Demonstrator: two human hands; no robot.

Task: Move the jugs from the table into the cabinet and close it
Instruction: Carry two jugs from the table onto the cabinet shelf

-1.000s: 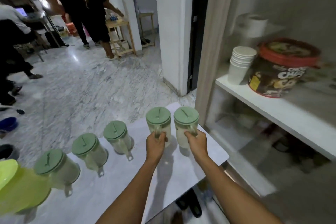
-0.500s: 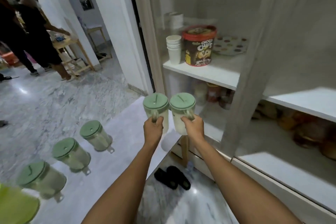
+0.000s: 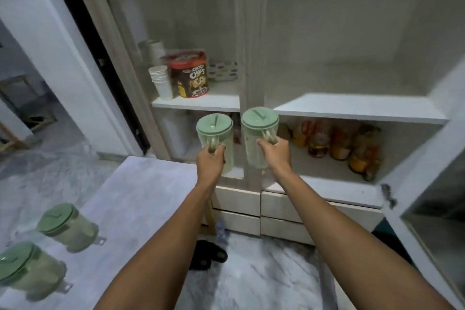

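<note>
My left hand (image 3: 210,158) grips the handle of a clear jug with a green lid (image 3: 214,126), held in the air in front of the cabinet. My right hand (image 3: 275,155) grips the handle of a second green-lidded jug (image 3: 259,119) beside it, level with the white middle shelf (image 3: 357,108). Two more green-lidded jugs (image 3: 65,226) (image 3: 25,272) lie on the white table (image 3: 141,196) at the lower left. The cabinet's right door (image 3: 432,184) stands open at the right edge.
The upper left shelf holds stacked white cups (image 3: 161,82), a red-lidded cereal tub (image 3: 190,74) and a spotted box (image 3: 222,70). Bottles and jars (image 3: 337,143) fill the lower right shelf. Drawers (image 3: 284,211) sit below. Black sandals (image 3: 207,254) lie on the marble floor.
Both hands have lifted their jugs off the table and carried them right and forward, up to the cabinet. The view has turned from the room towards the shelves.
</note>
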